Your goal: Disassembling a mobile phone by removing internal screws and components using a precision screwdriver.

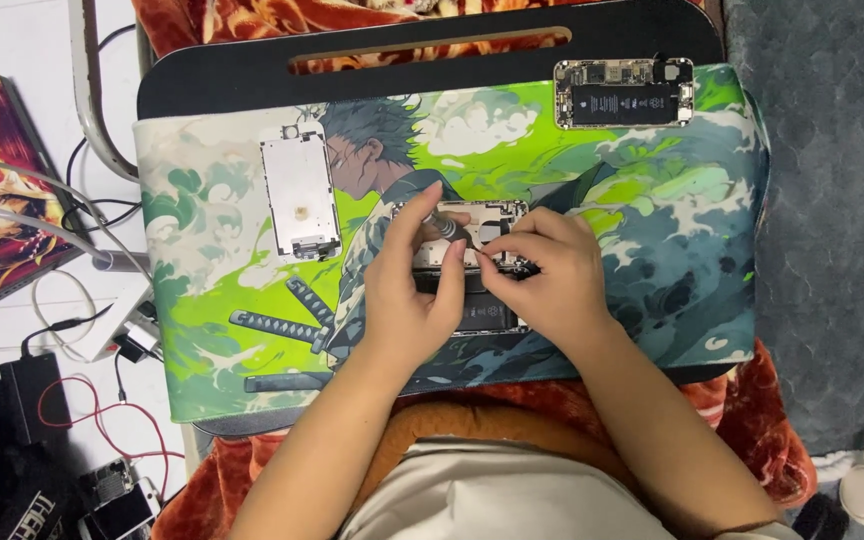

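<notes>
Resting on a lap desk [252, 75], black with a slot handle at twelve o'clock, lies a printed mat [652, 250] in green, white and teal, bearing a drawn figure and swords. Item one: opened phone body [467, 225], at centre, largely covered by both hands. Left hand [414, 275], fingers curled, pinches a small screwdriver [442, 228] over the phone's upper part. Right hand [547, 275], fingers bent, presses on the phone's edge; whether it grips anything cannot be told. Item two: detached screen panel [300, 190], white, back up, at ten o'clock. Item three: second opened phone [624, 92], black battery showing, at one o'clock. Item four: cables and black power brick [27, 395], on the floor at eight o'clock.
</notes>
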